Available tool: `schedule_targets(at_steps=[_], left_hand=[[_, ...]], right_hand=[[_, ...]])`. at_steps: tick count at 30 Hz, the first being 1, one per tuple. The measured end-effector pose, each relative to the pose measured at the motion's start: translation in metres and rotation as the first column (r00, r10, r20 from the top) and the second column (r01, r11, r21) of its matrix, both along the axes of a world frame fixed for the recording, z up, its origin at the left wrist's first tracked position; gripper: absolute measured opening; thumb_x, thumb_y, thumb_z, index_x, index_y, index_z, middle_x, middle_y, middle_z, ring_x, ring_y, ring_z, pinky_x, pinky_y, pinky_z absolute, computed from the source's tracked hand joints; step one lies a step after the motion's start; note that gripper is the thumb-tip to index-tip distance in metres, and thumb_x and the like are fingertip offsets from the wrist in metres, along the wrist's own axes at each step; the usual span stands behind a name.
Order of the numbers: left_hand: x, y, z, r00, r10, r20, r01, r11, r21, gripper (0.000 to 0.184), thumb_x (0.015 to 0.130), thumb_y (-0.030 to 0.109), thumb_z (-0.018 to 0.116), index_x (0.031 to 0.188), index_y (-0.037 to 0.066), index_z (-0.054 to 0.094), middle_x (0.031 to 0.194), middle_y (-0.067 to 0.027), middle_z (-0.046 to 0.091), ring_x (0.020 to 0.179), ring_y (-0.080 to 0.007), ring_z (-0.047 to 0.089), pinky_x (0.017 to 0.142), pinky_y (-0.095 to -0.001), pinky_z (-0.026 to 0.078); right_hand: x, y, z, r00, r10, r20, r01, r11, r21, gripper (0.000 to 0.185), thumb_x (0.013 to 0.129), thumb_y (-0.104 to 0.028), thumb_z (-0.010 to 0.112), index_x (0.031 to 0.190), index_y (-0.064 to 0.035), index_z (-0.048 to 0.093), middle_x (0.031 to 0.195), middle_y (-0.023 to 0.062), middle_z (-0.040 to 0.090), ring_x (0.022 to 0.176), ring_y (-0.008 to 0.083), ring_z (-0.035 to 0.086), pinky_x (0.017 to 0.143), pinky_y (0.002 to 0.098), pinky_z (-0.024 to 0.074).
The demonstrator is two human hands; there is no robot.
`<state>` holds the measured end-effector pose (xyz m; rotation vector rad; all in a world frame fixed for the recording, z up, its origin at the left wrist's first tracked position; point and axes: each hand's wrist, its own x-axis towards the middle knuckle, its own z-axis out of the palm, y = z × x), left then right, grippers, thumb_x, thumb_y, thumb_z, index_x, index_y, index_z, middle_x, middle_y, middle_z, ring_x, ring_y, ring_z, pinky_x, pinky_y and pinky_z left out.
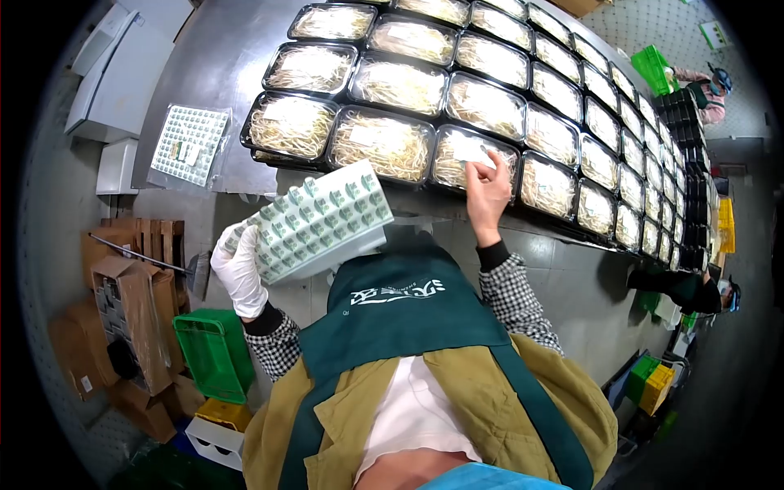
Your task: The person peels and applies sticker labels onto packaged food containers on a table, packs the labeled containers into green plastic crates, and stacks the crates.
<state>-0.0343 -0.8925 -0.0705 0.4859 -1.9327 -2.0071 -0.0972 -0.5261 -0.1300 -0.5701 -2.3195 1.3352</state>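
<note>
The left hand (239, 273) has a white glove on. It is shut in a grip, with the thumb on top. The left arm (276, 345) is bent and out to the side. The right hand (489, 194) is bare and reaches farther forward. Its thumb and pointing finger are close together, like a pinch. The right arm (519, 300) points ahead.

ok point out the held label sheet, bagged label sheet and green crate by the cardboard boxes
Held label sheet (320, 219), head view, middle of printed face
Bagged label sheet (193, 134), head view, upper printed face
Green crate (214, 353), head view, bare inside
</note>
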Motion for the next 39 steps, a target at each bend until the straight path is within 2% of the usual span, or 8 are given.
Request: schedule_targets(at_steps=[1, 4, 9, 12, 15, 23, 28, 39], left_hand=[[-0.002, 0.002, 0.005, 0.999, -0.026, -0.019, 0.026, 1.000, -0.005, 0.011, 0.082, 0.005, 0.068, 0.090, -0.002, 0.066, 0.082, -0.0018, 0.066, 0.071, -0.0070, 0.058, 0.068, -0.0200, 0.045], [-0.004, -0.001, 0.012, 1.000, -0.006, -0.022, 0.006, 0.999, -0.041, 0.011, 0.082, 0.006, 0.067, 0.091, -0.001, 0.066, 0.081, -0.0011, 0.066, 0.070, -0.0067, 0.057, 0.067, -0.0202, 0.045], [0.012, -0.022, 0.002, 0.998, 0.059, 0.008, -0.059, 0.998, -0.022, 0.010, 0.082, 0.006, 0.067, 0.090, 0.000, 0.066, 0.081, -0.0006, 0.066, 0.070, -0.0066, 0.057, 0.066, -0.0203, 0.045], [0.027, -0.035, -0.003, 0.994, 0.104, 0.020, -0.104, 0.995, 0.009, 0.009, 0.082, 0.006, 0.067, 0.089, 0.000, 0.066, 0.080, -0.0005, 0.066, 0.069, -0.0063, 0.057, 0.066, -0.0198, 0.045], [0.036, -0.044, -0.005, 0.989, 0.142, 0.033, -0.143, 0.990, 0.016, 0.009, 0.083, 0.006, 0.067, 0.089, 0.000, 0.066, 0.080, 0.0000, 0.065, 0.069, -0.0059, 0.057, 0.066, -0.0196, 0.045], [0.049, -0.051, -0.009, 0.987, 0.160, 0.028, -0.160, 0.987, 0.004, 0.007, 0.083, 0.005, 0.067, 0.088, 0.000, 0.066, 0.080, 0.0006, 0.065, 0.069, -0.0051, 0.056, 0.065, -0.0185, 0.044], [0.051, -0.052, -0.001, 0.991, 0.129, 0.025, -0.126, 0.988, -0.090, 0.007, 0.082, 0.003, 0.066, 0.088, 0.000, 0.066, 0.080, 0.0004, 0.065, 0.071, -0.0051, 0.056, 0.066, -0.0193, 0.045], [0.073, -0.048, 0.012, 0.982, 0.161, 0.095, -0.148, 0.980, -0.130, 0.010, 0.082, 0.003, 0.065, 0.091, -0.001, 0.066, 0.083, -0.0011, 0.066, 0.073, -0.0055, 0.057, 0.067, -0.0195, 0.045]], right_hand=[[-0.001, 0.002, -0.015, 0.999, 0.027, -0.029, -0.010, 0.888, 0.460, 0.042, 0.075, -0.017, 0.067, 0.113, -0.0060, 0.055, 0.079, 0.0000, 0.067, 0.080, 0.0155, 0.058, 0.085, 0.0342, 0.0389], [0.001, 0.008, -0.015, 0.997, -0.065, -0.044, 0.077, 0.707, 0.703, 0.039, 0.075, -0.017, 0.064, 0.112, -0.0090, 0.053, 0.081, -0.0019, 0.062, 0.083, 0.0190, 0.056, 0.082, 0.0374, 0.0377], [0.009, 0.016, -0.003, 0.999, -0.049, -0.020, 0.051, 0.990, 0.130, 0.036, 0.080, -0.013, 0.067, 0.110, -0.0018, 0.052, 0.078, 0.0027, 0.065, 0.060, 0.0085, 0.053, 0.059, 0.0228, 0.0438], [0.007, -0.007, 0.001, 0.998, -0.041, -0.037, 0.046, 0.990, 0.131, 0.038, 0.079, -0.016, 0.067, 0.113, -0.0044, 0.053, 0.077, 0.0011, 0.064, 0.070, 0.0103, 0.054, 0.068, 0.0260, 0.0430], [0.000, -0.011, -0.020, 0.996, -0.009, -0.088, 0.065, 0.745, 0.664, 0.042, 0.075, -0.021, 0.069, 0.113, -0.0097, 0.053, 0.081, -0.0002, 0.064, 0.082, 0.0184, 0.056, 0.079, 0.0357, 0.0396], [-0.001, 0.010, -0.016, 0.991, -0.136, -0.007, 0.127, 0.905, 0.405, 0.024, 0.078, -0.020, 0.065, 0.095, -0.0041, 0.059, 0.096, 0.0138, 0.057, 0.094, 0.0295, 0.055, 0.083, 0.0401, 0.0428], [-0.017, -0.083, 0.002, 0.950, 0.275, -0.147, -0.281, 0.960, -0.017, 0.018, 0.080, -0.020, 0.068, 0.078, -0.0022, 0.067, 0.101, 0.0116, 0.060, 0.102, 0.0276, 0.053, 0.089, 0.0363, 0.0404], [-0.052, -0.136, -0.025, 0.965, 0.258, -0.035, -0.196, 0.807, 0.557, 0.014, 0.076, -0.019, 0.065, 0.083, -0.0095, 0.057, 0.079, 0.0088, 0.059, 0.073, 0.0282, 0.059, 0.067, 0.0398, 0.0440]])
